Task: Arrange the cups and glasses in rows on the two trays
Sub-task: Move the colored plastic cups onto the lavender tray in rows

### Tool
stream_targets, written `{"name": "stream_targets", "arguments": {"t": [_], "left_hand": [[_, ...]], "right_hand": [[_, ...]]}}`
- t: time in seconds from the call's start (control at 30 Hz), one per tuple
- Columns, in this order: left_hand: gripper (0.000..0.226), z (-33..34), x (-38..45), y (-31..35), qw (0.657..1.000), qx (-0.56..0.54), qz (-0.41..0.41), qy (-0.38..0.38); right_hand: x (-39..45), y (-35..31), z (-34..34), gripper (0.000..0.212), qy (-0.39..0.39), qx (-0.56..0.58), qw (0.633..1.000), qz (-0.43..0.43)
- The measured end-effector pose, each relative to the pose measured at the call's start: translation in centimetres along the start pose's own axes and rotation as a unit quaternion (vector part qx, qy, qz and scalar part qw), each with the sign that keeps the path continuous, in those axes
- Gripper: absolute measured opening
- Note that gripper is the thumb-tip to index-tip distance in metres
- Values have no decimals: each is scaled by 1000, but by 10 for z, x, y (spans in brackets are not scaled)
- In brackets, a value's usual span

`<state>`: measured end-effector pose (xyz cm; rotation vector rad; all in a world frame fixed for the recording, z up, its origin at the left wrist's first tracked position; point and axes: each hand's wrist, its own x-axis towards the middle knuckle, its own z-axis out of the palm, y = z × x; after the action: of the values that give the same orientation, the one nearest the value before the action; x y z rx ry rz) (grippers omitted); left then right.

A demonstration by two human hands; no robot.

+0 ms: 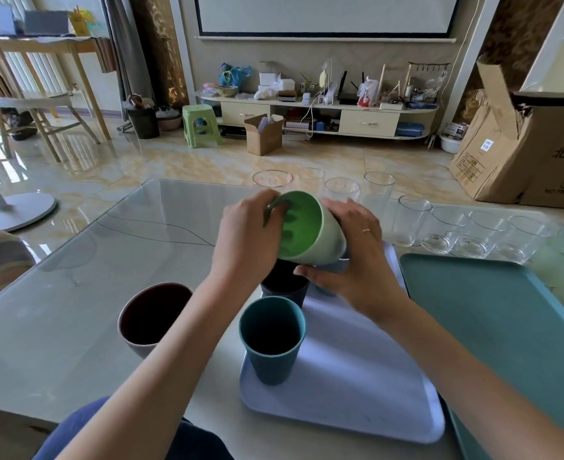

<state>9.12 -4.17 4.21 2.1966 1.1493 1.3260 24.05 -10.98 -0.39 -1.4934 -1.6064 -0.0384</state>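
Note:
A green cup (pixel 310 227) is tilted on its side in the air above the lavender tray (pixel 347 386). My left hand (pixel 247 234) grips its rim, fingers inside. My right hand (pixel 356 257) wraps its base and also seems to touch a pale blue cup (pixel 332 267), mostly hidden beneath. On the tray stand a teal cup (pixel 272 340) in front and a dark navy cup (pixel 285 287) behind it. A dark red cup (pixel 151 313) stands on the table left of the tray. The teal tray (pixel 492 313) lies to the right with nothing on it.
Several clear glasses (pixel 443 230) stand in a line along the glass table's far edge, with a glass bowl (pixel 272 178) at their left end. A large cardboard box (pixel 532 144) stands on the floor at the right.

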Motion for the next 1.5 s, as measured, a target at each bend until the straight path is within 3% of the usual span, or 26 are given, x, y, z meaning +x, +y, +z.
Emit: {"name": "stream_targets", "arguments": {"t": [0.1, 0.2, 0.3, 0.4, 0.5, 0.63, 1.1, 1.27, 1.4, 1.5], "left_hand": [[28, 2, -6, 3, 999, -49, 8, -17], [31, -5, 0, -5, 991, -107, -76, -29], [25, -9, 5, -25, 988, 46, -115, -92], [26, -7, 0, -37, 953, 192, -143, -183], [32, -2, -4, -37, 920, 226, -169, -272], [34, 3, -9, -36, 881, 192, -208, -379], [20, 1, -5, -33, 876, 150, -222, -401], [26, -1, -4, -33, 870, 131, -243, -410], [29, -14, -1, -42, 884, 100, -273, -365], [21, -33, 0, -59, 905, 112, -283, -298]], "right_hand": [[-3, 2, -3, 85, 20, -6, 999, 32], [-21, 12, -16, 77, 23, 110, 984, 140], [-46, 21, -27, 76, 21, 201, 955, 215], [-69, 29, -23, 62, 2, 224, 938, 263], [-84, 39, -6, 63, -19, 225, 931, 288], [-92, 48, 17, 64, -49, 231, 922, 306], [-89, 49, 32, 71, -40, 248, 913, 321], [-89, 48, 27, 81, -84, 227, 911, 333], [-98, 45, 9, 110, -116, 173, 919, 335], [-103, 37, -9, 113, -137, 147, 926, 319]]}}
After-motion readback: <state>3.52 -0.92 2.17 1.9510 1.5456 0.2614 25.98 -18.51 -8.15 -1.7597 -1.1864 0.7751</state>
